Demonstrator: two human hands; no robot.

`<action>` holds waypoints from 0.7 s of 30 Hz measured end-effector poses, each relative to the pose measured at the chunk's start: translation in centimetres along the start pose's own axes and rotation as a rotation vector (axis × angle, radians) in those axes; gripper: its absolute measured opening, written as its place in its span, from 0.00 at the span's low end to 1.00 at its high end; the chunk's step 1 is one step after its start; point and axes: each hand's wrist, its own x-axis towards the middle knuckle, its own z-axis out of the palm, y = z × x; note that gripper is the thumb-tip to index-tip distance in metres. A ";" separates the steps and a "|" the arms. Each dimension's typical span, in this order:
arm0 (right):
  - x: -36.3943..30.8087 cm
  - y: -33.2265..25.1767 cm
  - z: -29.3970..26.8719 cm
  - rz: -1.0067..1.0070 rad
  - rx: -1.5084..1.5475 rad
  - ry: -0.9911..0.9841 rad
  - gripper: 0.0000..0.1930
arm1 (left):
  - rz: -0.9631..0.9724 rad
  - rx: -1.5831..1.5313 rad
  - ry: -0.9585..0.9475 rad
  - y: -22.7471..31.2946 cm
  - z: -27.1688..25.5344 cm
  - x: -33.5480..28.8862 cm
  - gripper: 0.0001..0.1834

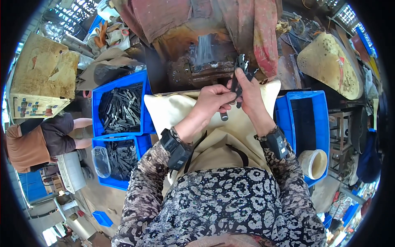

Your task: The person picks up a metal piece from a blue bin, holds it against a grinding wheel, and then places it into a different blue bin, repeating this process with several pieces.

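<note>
In front of my cream apron (263,113), both hands are close together at the mouth of a wet machine. My left hand (210,105) is closed, with thumb and fingers pinching a dark, narrow metal piece (224,117) whose rounded end sticks out below. My right hand (251,95) is wrapped round several black, flat metal pieces (240,62), thumb pressed along them. Their upper ends are wet and catch the light. Fingers cover the middle of the pieces, so I cannot tell whether the two hands share one.
Water (204,49) streams down inside the machine, behind hanging red cloth (265,37). Left stand two blue bins (97,111) of black metal strips. A blue bin (325,111) at right bears a white bucket (305,162). A person (31,144) bends at far left, near a control box (39,107).
</note>
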 end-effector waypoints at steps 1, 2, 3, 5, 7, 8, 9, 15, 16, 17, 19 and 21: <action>0.0 -0.1 0.1 0.002 -0.001 -0.004 0.16 | -0.006 -0.019 0.000 -0.1 -0.1 0.1 0.11; -0.1 -0.2 0.1 0.012 0.009 -0.024 0.16 | -0.012 -0.037 -0.001 -0.1 -0.1 0.1 0.11; -0.1 -0.3 0.1 0.021 0.020 -0.045 0.16 | -0.018 -0.054 -0.002 -0.1 -0.2 0.1 0.10; 0.3 -0.1 0.0 0.030 0.033 -0.069 0.17 | 0.048 -0.003 0.077 -0.1 -0.3 -0.1 0.10; 1.6 0.9 -1.3 -0.143 0.009 0.083 0.16 | 0.175 0.100 0.208 0.0 -0.1 -0.1 0.09; 1.9 0.9 -1.3 -0.225 -0.002 0.149 0.16 | 0.177 0.100 0.213 -0.1 -0.4 -0.1 0.09; 1.9 0.8 -1.6 -0.225 -0.001 0.145 0.16 | 0.283 0.266 0.278 -0.3 -0.9 -0.2 0.08; 1.5 -0.4 -1.0 0.017 0.002 0.099 0.14 | 0.727 0.759 0.472 -0.6 -0.8 -0.5 0.06; 1.5 -0.4 -0.5 0.015 0.023 0.087 0.13 | 0.729 0.757 0.469 -0.7 -0.4 -0.4 0.06; 1.4 -0.2 -0.1 0.015 0.020 0.087 0.13 | 0.754 0.821 0.481 -0.7 0.0 -0.4 0.06; 1.1 0.2 0.7 -0.025 0.066 0.041 0.13 | 0.803 0.950 0.506 -0.7 0.5 -0.3 0.05; 1.2 0.4 0.8 -0.042 0.086 0.019 0.12 | 0.809 0.957 0.482 -1.0 0.4 -0.2 0.05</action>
